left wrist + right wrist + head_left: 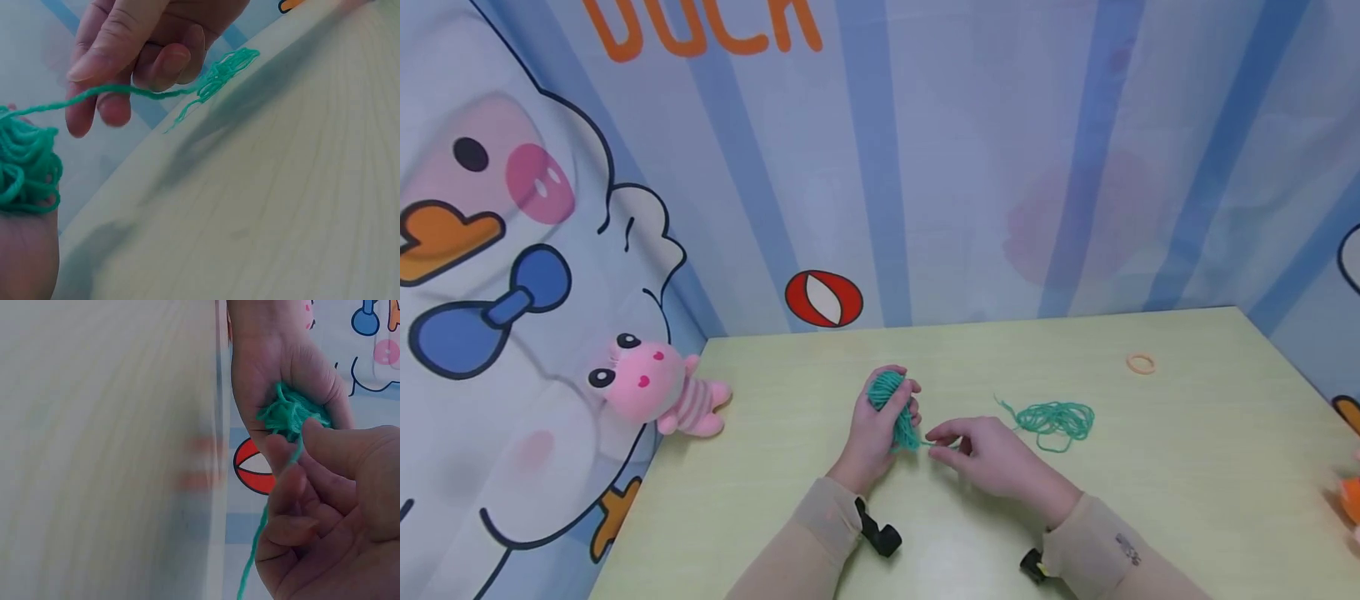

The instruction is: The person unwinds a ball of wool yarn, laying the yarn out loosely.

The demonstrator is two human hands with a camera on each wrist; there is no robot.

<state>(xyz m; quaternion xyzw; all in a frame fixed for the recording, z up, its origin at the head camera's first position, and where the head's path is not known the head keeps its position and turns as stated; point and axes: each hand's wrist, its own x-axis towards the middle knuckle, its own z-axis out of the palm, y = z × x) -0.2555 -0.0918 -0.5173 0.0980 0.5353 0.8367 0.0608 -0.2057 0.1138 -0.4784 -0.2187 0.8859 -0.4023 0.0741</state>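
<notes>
My left hand (865,437) grips a wound bundle of green yarn (886,390), thumb across its front, raised over the table. From the bundle's lower end a single yarn strand (106,90) runs to my right hand (996,458). That hand holds the strand lightly between thumb and fingertips, a short way right of the bundle. Beyond the fingers the strand (250,562) trails off, as the right wrist view shows. A loose pile of the same green yarn (1056,421) lies on the table just beyond the right hand, with a short tail at its left.
A pink plush toy (662,387) lies at the table's left edge. Toward the back right of the pale wooden table (1210,433) sits a small orange ring (1141,363). An orange object (1351,500) shows at the far right edge. A printed cloth backdrop (955,167) hangs behind.
</notes>
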